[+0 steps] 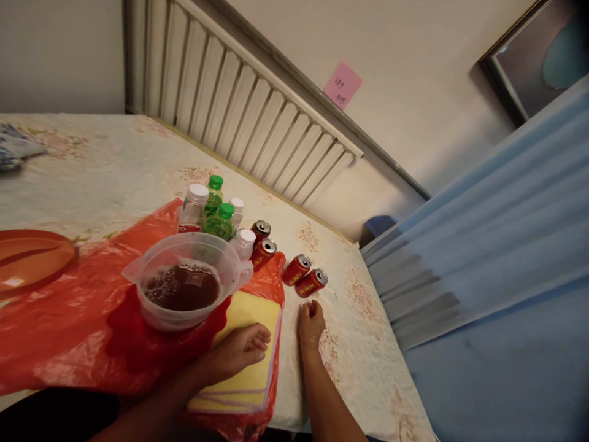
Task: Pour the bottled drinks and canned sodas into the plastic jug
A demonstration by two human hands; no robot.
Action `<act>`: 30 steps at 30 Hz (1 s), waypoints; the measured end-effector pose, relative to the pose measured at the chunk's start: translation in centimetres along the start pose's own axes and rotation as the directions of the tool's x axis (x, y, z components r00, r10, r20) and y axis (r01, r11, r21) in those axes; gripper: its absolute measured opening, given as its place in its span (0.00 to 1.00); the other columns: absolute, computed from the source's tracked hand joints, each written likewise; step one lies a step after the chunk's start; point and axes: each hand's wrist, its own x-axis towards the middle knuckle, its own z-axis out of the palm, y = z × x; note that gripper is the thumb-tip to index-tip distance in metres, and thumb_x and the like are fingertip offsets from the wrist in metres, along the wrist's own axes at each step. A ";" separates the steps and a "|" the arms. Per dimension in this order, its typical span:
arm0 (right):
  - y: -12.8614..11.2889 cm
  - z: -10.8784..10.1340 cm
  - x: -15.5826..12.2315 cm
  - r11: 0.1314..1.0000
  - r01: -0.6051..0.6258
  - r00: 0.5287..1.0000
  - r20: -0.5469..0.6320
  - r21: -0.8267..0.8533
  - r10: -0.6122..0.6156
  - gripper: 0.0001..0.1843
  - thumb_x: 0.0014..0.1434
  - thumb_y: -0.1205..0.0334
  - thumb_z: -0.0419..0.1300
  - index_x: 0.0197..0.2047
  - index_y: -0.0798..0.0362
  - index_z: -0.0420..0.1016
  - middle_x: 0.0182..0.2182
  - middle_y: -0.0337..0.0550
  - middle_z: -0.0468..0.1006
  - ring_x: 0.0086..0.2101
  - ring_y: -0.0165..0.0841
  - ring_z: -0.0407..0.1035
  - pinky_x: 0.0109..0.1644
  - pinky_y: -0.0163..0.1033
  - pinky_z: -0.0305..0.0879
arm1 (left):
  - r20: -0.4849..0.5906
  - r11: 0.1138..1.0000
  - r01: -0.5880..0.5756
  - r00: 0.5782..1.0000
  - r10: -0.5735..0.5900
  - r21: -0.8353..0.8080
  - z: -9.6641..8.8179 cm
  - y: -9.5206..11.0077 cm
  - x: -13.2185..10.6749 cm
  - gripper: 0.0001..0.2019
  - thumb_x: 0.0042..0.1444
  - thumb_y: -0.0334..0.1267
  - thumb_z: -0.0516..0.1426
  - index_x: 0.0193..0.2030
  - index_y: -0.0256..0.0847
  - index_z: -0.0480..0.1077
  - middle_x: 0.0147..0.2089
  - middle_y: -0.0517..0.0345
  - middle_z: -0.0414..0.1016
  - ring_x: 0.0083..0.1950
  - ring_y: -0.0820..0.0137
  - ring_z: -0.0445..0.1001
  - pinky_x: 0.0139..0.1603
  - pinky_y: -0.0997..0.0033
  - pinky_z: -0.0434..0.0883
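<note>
Pale floral cloth (340, 377) covers a table that runs across the frame, under a white radiator (257, 104) at upper centre, with a pink note (343, 85) on the wall above and blue curtains (460, 270) down the right side. On the left, red plastic (59, 356) is spread over the floral cloth, an orange bowl (67, 248) at the left edge.

Left of centre, a clear pitcher (181, 316) partly filled with foamy brown liquid (184, 288) stands on a dark red mat (124, 337). Behind its rim are 2 green-capped bottles (219, 222) and 3 white-capped bottles (243, 244); beside them stand 2 red cans (264, 253).

At lower centre, the left hand (246, 348) is over a stack of yellow cloths (246, 390), fingers loosely bent and holding nothing; whether it touches them I cannot tell. The right hand (313, 325), right of it, has its fingers curled in narrow, and whether anything is inside I cannot tell. Just above that hand in the frame, 2 more red cans (311, 284) stand side by side on the floral cloth.
</note>
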 end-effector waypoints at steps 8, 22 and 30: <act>-0.1 0.1 0.0 1.000 -0.002 1.000 -0.001 0.007 0.002 0.25 0.54 0.50 0.56 0.49 0.59 0.73 0.36 0.49 0.78 0.36 0.39 0.71 0.44 0.42 0.65 | -0.001 1.000 -0.010 1.000 0.010 0.007 0.0 -0.4 0.0 0.14 0.51 0.36 0.58 0.45 0.39 0.68 0.44 0.55 0.71 0.47 0.66 0.71 0.52 0.65 0.69; -0.1 0.0 0.0 1.000 -0.005 1.000 -0.004 0.005 0.005 0.25 0.54 0.50 0.56 0.49 0.59 0.73 0.36 0.50 0.79 0.36 0.39 0.72 0.45 0.42 0.66 | -0.006 0.995 0.047 0.999 -0.047 0.087 0.5 1.1 0.0 0.04 0.47 0.34 0.49 0.31 0.41 0.63 0.24 0.67 0.62 0.27 0.73 0.62 0.29 0.74 0.60; -0.4 -0.1 -0.1 1.000 -0.002 1.000 0.001 0.001 0.002 0.25 0.54 0.51 0.56 0.49 0.59 0.73 0.36 0.49 0.79 0.36 0.39 0.72 0.45 0.41 0.65 | 0.005 0.991 0.030 1.000 -0.031 0.130 0.1 0.8 -0.3 0.05 0.53 0.37 0.48 0.34 0.42 0.62 0.23 0.69 0.55 0.25 0.74 0.56 0.26 0.75 0.56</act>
